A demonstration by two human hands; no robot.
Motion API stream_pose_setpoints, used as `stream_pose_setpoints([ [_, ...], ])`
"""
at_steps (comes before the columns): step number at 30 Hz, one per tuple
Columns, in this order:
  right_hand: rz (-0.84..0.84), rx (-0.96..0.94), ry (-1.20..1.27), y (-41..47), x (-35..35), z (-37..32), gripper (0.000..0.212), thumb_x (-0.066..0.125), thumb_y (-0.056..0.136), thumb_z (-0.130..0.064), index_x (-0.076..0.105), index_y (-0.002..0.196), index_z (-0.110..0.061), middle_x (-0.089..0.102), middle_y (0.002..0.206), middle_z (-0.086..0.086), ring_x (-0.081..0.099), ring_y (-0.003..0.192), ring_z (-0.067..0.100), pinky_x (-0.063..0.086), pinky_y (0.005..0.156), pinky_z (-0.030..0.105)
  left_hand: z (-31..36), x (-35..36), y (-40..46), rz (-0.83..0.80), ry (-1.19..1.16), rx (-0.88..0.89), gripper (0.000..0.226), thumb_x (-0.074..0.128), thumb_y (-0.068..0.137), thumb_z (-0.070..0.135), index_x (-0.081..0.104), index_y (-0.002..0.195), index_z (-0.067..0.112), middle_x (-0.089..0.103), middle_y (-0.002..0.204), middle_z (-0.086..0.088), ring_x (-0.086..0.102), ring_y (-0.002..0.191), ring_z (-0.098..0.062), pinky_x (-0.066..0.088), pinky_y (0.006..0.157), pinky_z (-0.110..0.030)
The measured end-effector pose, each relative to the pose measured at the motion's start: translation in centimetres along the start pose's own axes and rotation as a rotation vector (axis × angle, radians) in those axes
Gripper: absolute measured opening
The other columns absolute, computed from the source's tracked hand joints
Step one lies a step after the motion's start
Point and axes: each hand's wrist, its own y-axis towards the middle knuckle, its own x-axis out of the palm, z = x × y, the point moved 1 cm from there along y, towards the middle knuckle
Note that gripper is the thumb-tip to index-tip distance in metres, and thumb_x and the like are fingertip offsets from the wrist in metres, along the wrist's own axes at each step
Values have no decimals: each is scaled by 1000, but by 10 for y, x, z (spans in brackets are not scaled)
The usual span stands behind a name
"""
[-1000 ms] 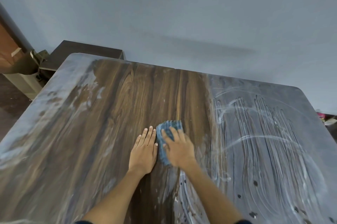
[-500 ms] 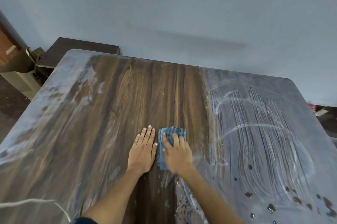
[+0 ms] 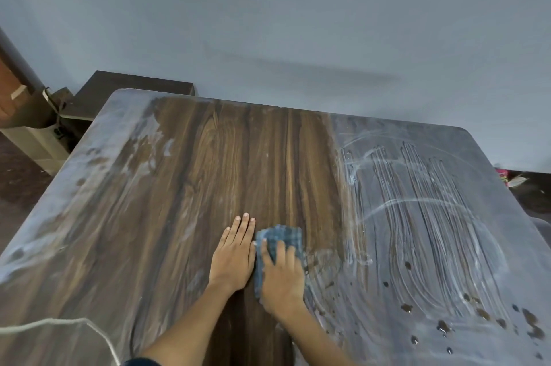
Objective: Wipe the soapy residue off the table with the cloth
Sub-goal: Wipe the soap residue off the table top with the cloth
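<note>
Far left of the fingers, a pale soapy film (image 3: 98,139) lines the desk (image 3: 208,157) edge. The left hand (image 3: 234,255) lies flat, fingers straight and together, bracing on cleared wood. Touching it, the right hand (image 3: 281,273) presses the blue cloth (image 3: 283,236), fingers spread over it. Best bet: firm overlapping strokes rightward into the streaked residue (image 3: 417,216). Open room that way, though droplets (image 3: 441,325) sit near the right edge, so ease off there.
</note>
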Motion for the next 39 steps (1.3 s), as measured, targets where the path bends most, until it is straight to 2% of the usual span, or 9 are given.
stream_pose_setpoints([
  [2,17,-74,-8,11,-3,3,78,45,97,-32,-12,150,-26,-4,158,11,-3,145,32,4,117,42,-4,1,-3,16,13,41,58,0,92,39,11,142,13,11,152,1,8,140,-12,4,115,-28],
  [4,25,-47,-17,28,-10,26,82,48,95,-33,-14,149,-31,-10,158,7,-5,145,29,2,117,41,-8,2,-7,9,22,38,57,-2,95,41,17,142,14,20,151,1,18,140,-13,14,113,-32],
  [12,9,401,159,-5,-1,67,72,36,100,-32,-17,149,-25,-14,158,11,-3,145,35,9,118,42,-9,2,-24,12,8,56,71,-20,88,49,12,142,16,10,151,3,5,139,-14,6,113,-36],
  [18,70,9,16,-25,9,-1,78,46,96,-35,-10,150,-31,-10,158,8,-7,145,33,-12,113,44,-9,2,-26,-11,-37,87,78,-26,80,53,-1,143,15,-7,150,4,-12,137,-11,-7,111,-26],
  [22,63,77,-120,22,-15,46,75,41,96,-36,-12,149,-32,-12,158,3,-8,145,29,-12,114,49,-15,3,-35,-2,-7,121,84,-32,77,56,1,142,16,-1,151,4,-3,140,-13,-3,112,-29],
  [28,-4,403,91,-12,-1,72,73,38,99,-29,-16,149,-26,-15,158,8,-6,145,36,1,118,46,-20,-4,-45,-58,19,105,75,-22,86,51,12,143,15,10,151,2,9,140,-16,6,112,-35],
  [32,8,233,101,-46,22,7,79,43,98,-34,-18,148,-26,-19,156,12,-7,143,39,1,116,47,-17,-11,-45,-115,45,49,67,-3,97,39,44,136,12,43,142,-4,42,130,-19,29,104,-34],
  [36,56,39,73,-31,14,-6,59,28,102,-35,-6,150,-32,-5,159,5,-3,145,33,5,116,43,-15,-9,-45,-83,12,109,83,-29,79,53,1,146,15,-4,153,1,-5,141,-13,-3,111,-27],
  [39,63,144,124,-10,7,27,52,17,102,-39,-1,151,-35,2,159,2,3,145,30,12,115,44,-15,-12,-46,-103,28,117,80,-20,76,49,-3,147,18,-9,155,2,-16,137,-8,-11,110,-25],
])
